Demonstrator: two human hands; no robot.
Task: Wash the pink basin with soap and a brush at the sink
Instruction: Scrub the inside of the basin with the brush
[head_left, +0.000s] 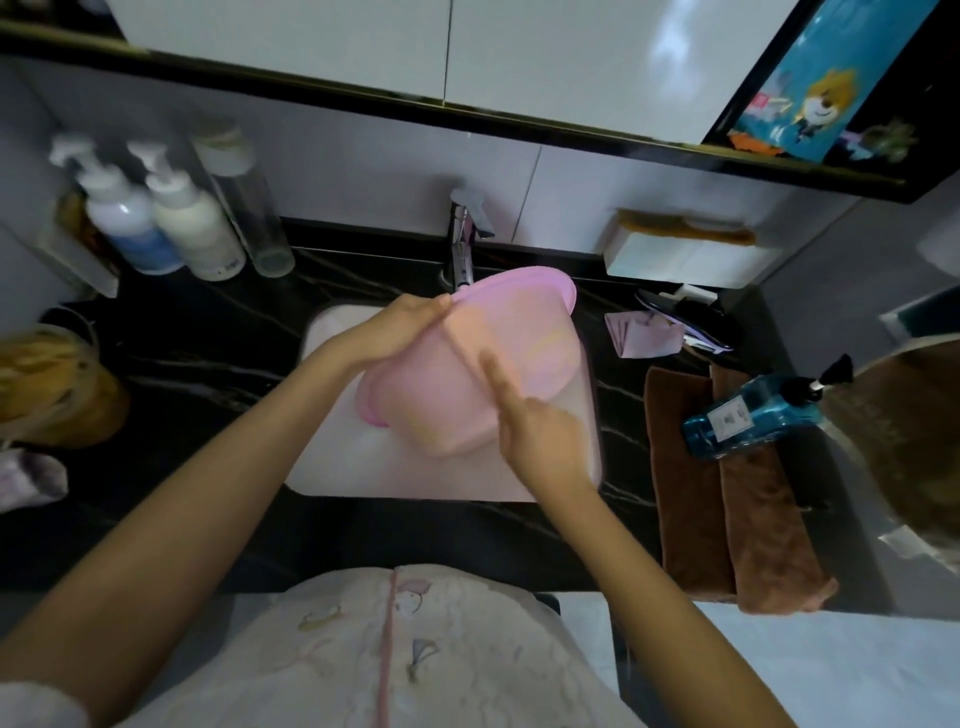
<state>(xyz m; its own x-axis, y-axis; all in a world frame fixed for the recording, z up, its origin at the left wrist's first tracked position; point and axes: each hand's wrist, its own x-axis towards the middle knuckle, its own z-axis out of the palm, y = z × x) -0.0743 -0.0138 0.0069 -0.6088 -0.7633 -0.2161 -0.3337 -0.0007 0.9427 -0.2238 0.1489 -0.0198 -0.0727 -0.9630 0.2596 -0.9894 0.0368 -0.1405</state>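
The pink basin (457, 374) is tilted on its side over the white sink (332, 457), its rim up near the chrome tap (462, 244). My left hand (395, 332) grips the rim at the upper left. My right hand (535, 421) lies flat on the outside of the basin's base, fingers stretched out. A brown brush (685, 228) rests on a white box at the back right. Blurred motion hides fine detail of the fingers.
Pump bottles (156, 218) and a clear bottle (249, 208) stand at the back left. A blue pump bottle (748, 415) lies on brown towels (727, 519) at the right. A pink cloth (644, 332) sits on the black marble counter (197, 364).
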